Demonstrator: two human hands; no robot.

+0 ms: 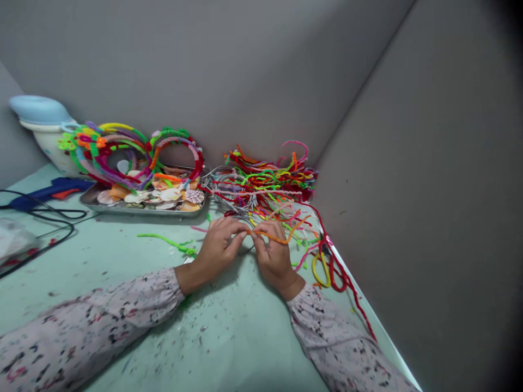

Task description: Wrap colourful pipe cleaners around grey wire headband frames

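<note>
"Where's the orange pipe cleaner (285, 242)?"

"Between left hand (218, 242) and right hand (274, 256), over the green table (229, 337), fingertips of both pinched on it!"

"Handling?"

"Featherlight, fuzzy, probably wire-stiff; grip near the ends. Count: 1 orange stem held, 1 metal tray (143, 210); headbands (175, 132) overlap, uncountable."

A plain grey back wall (183, 65) spans the upper frame, softly shaded, meeting a grey side wall (429, 163) along a slanting corner at upper right. A pale green tabletop (237, 343), dark-speckled, fills the lower centre.
</note>
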